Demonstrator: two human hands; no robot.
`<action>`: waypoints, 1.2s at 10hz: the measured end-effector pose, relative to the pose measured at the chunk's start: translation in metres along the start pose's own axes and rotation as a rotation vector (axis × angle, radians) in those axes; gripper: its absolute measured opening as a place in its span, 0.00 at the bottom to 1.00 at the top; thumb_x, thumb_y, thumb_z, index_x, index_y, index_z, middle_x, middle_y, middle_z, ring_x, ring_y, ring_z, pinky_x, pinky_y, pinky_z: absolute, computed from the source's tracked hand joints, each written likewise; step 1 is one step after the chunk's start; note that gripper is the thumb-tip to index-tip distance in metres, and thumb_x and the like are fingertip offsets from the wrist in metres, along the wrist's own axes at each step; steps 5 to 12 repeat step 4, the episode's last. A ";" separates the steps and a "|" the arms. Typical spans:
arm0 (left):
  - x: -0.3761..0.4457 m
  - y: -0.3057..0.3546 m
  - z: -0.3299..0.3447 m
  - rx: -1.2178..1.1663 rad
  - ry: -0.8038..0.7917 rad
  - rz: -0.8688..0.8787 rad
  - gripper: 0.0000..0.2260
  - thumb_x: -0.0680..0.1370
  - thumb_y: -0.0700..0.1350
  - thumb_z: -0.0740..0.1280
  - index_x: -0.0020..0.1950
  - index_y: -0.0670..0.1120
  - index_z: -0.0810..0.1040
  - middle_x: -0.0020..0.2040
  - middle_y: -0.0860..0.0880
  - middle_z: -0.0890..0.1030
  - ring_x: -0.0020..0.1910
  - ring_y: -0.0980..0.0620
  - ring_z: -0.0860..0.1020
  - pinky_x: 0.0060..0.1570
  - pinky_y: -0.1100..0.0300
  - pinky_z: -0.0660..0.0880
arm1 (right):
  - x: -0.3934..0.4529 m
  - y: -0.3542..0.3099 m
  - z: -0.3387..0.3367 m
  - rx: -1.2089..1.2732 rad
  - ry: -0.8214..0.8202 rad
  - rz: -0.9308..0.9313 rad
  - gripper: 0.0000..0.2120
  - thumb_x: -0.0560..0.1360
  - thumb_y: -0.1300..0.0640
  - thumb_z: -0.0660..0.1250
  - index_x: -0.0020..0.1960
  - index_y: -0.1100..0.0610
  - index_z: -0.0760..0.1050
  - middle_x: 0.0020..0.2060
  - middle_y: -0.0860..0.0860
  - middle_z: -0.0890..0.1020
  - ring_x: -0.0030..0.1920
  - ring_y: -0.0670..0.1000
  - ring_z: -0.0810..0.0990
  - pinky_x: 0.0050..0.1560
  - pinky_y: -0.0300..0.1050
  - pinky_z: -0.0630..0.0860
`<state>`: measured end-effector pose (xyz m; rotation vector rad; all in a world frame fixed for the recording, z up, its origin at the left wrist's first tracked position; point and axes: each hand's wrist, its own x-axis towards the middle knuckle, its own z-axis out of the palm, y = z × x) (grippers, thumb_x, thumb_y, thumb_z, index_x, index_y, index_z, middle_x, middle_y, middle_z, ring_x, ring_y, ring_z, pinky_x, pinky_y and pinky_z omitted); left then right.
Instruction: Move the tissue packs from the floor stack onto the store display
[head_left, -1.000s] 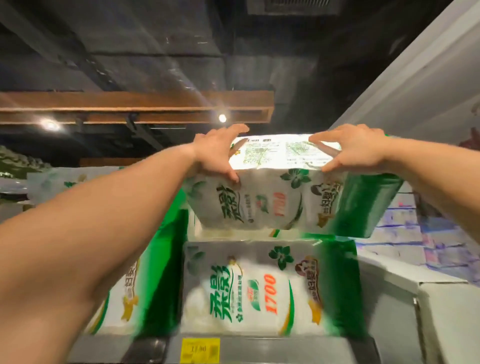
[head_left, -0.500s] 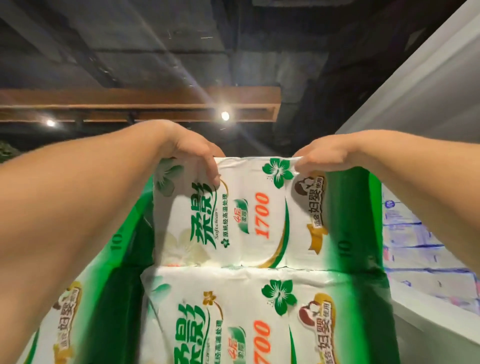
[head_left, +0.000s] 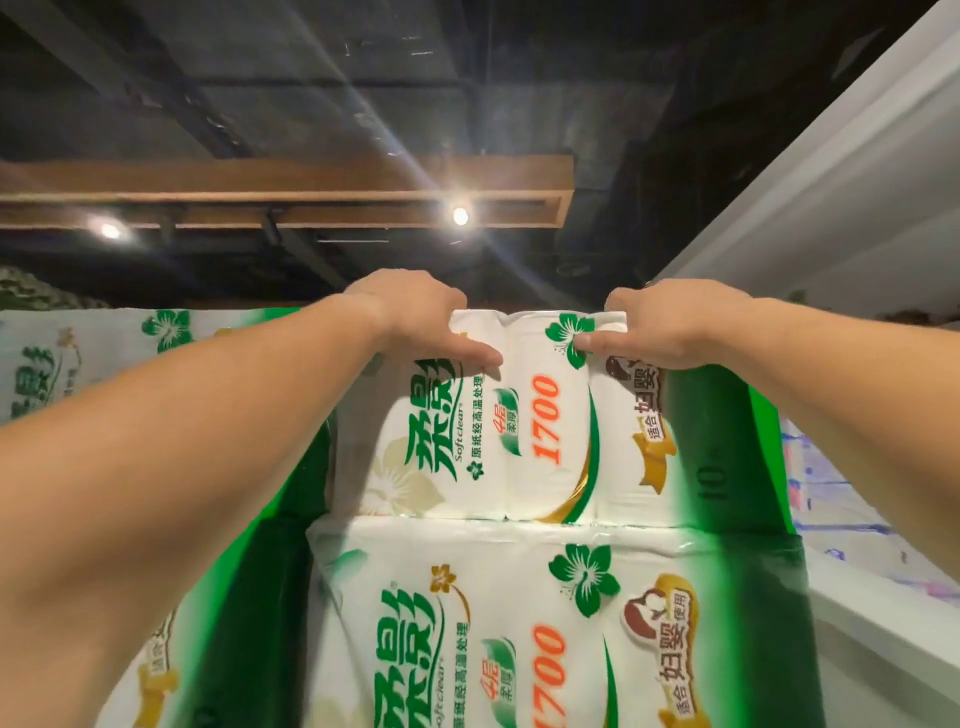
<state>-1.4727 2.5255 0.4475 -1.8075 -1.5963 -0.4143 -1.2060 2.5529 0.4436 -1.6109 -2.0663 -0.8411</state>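
Hands meet at the upper edge of a tissue pack on a store display: the left hand (head_left: 415, 325) and the right hand (head_left: 670, 332) each curl over the top tissue pack (head_left: 524, 441), thumbs pressed to its printed face and fingers hooked out of sight behind the top edge, so both grip it from above. That pack sits squarely on a lower pack (head_left: 519, 634) of the same brand, their faces flush, with a neighbouring pack (head_left: 78, 358) at about the same height to the left and pale boxed goods (head_left: 841, 499) at the right. Glossy film wraps each pack, white fading to green at the sides, printed with a green flower and an orange "1700"; bulges beneath suggest rolls bundled in rows, soft enough to dimple under the thumbs. Letting go carelessly looks like the main hazard: the slick film gives little friction between layers, and a pack set slightly forward of the one below could slide or tip off the high stack. Overhead hang a wooden beam (head_left: 291, 192) and a spotlight (head_left: 460, 215).
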 end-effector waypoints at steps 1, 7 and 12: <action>-0.016 -0.005 0.023 0.126 0.272 0.066 0.32 0.71 0.81 0.52 0.50 0.52 0.69 0.46 0.50 0.80 0.43 0.48 0.74 0.43 0.49 0.70 | -0.010 -0.006 0.023 -0.124 0.267 0.021 0.36 0.73 0.22 0.44 0.62 0.49 0.68 0.53 0.52 0.80 0.54 0.57 0.78 0.65 0.66 0.68; -0.098 -0.022 0.062 -0.002 0.228 0.069 0.42 0.76 0.74 0.50 0.83 0.52 0.46 0.84 0.49 0.45 0.82 0.43 0.42 0.78 0.39 0.41 | -0.106 -0.106 0.047 0.083 0.142 -0.021 0.42 0.78 0.29 0.44 0.82 0.55 0.45 0.82 0.55 0.44 0.81 0.56 0.41 0.78 0.62 0.41; -0.098 -0.022 0.062 -0.002 0.228 0.069 0.42 0.76 0.74 0.50 0.83 0.52 0.46 0.84 0.49 0.45 0.82 0.43 0.42 0.78 0.39 0.41 | -0.106 -0.106 0.047 0.083 0.142 -0.021 0.42 0.78 0.29 0.44 0.82 0.55 0.45 0.82 0.55 0.44 0.81 0.56 0.41 0.78 0.62 0.41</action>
